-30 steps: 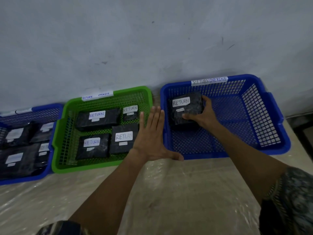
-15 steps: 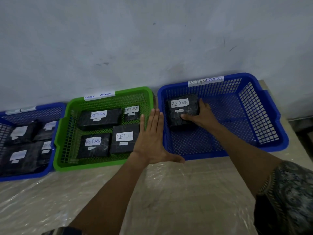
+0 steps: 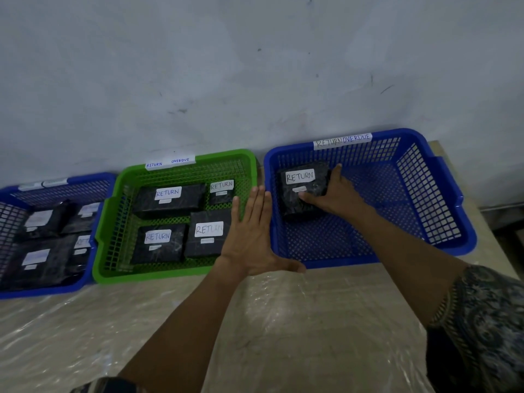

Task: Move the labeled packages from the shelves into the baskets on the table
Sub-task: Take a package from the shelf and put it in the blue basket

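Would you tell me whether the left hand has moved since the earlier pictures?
No. The left hand stays spread where the green basket meets the right blue basket, thumb at its front rim.

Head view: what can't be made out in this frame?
- Left blue basket: cut off by the left edge, and its labels are blurred.
- Small tags under the RETURN labels: too small to read.
- Package in the right blue basket: right side hidden by the right hand.
- Left hand: whether it touches the green basket is unclear from above.
- Shelves: out of view.
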`<state>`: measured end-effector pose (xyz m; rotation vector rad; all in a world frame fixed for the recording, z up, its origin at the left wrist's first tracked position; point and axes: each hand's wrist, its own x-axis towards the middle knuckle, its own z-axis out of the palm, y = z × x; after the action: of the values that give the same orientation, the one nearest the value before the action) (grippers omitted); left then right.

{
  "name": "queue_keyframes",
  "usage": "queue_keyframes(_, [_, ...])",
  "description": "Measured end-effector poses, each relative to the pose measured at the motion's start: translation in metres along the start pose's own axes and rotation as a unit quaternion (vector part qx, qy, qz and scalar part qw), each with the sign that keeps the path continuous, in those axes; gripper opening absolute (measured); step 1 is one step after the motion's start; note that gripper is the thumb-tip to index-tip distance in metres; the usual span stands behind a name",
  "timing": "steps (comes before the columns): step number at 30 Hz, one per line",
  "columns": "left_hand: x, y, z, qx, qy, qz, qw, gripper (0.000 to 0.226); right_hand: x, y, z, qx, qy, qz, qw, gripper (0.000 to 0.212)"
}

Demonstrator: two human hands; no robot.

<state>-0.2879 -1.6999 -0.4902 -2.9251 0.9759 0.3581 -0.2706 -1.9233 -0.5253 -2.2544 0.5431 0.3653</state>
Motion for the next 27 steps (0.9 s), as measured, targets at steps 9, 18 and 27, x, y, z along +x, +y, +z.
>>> queue_keyframes(9, [-0.015,-0.001,-0.007,-0.009,0.02,-0.037,0.999,0.147,-0.025,0.0,-0.008,-0.081,0.076,-0.022,0.994,0.116])
queue_keyframes(18, [-0.077,-0.015,-0.029,-0.032,0.064,-0.079,0.994,0.118,-0.097,-0.034,-0.003,-0.204,0.185,-0.134,0.952,0.083])
queue_keyframes(27, [-0.22,-0.041,-0.047,-0.052,0.11,-0.111,0.986,0.088,-0.237,-0.097,0.043,-0.234,0.119,-0.234,0.936,0.08])
